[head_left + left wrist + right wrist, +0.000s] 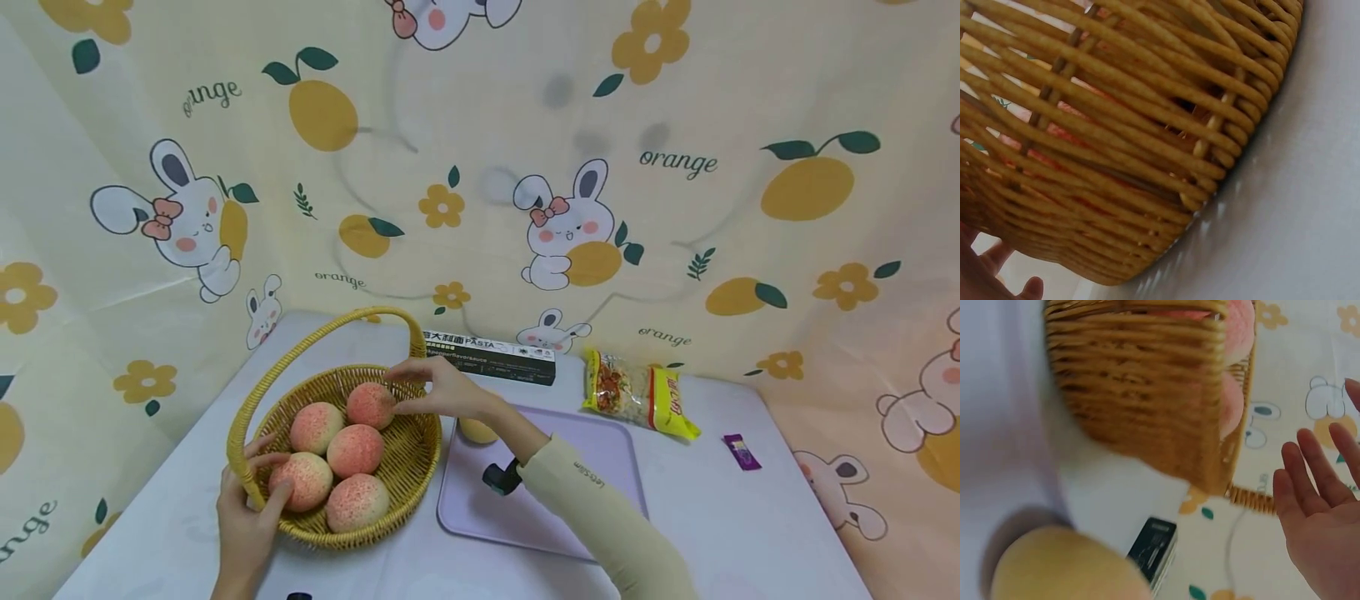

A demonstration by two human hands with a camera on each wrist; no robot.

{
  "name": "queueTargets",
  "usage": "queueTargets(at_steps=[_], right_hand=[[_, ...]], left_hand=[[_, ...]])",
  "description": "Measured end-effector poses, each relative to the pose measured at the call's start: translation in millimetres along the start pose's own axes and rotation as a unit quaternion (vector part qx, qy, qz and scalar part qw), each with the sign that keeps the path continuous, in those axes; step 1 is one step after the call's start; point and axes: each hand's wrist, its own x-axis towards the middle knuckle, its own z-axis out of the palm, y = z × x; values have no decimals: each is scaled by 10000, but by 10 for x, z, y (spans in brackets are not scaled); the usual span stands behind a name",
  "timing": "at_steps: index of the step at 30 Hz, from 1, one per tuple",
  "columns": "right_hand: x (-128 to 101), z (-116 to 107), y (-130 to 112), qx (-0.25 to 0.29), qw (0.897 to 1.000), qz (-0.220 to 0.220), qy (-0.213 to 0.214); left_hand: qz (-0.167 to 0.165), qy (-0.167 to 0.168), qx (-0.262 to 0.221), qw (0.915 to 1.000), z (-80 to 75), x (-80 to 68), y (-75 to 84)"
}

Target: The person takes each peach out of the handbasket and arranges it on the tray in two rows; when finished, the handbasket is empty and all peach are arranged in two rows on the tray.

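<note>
In the head view several pink-and-cream peaches (356,451) lie in a yellow woven basket (408,500) with a tall arched handle. My left hand (247,512) is at the basket's left side, by the handle's base. Its thumb and fingers are spread beside the nearest left peach (302,482); the left wrist view shows the fingers by the basket's side. Over the back right rim is my right hand (442,390), its fingertips close to the rear peach (371,406). The right wrist view shows that palm bare, fingers extended and apart.
A lilac tray (525,508) stands right of the basket, bearing a yellowish peach (477,431), partly hidden by my right forearm. Behind are a dark pasta box (487,360) and a yellow food packet (637,396). A small purple sachet (742,452) lies far right.
</note>
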Motion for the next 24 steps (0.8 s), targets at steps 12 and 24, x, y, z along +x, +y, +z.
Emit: queueTargets(at_steps=[12,24], right_hand=[[386,199,-84,-456,9971,266,-555],[606,244,-40,-881,9868,832,-1077]], left_hand=[[-101,3,11,9999,-3,6,18],[-80,-7,-86,9999,0,3,3]])
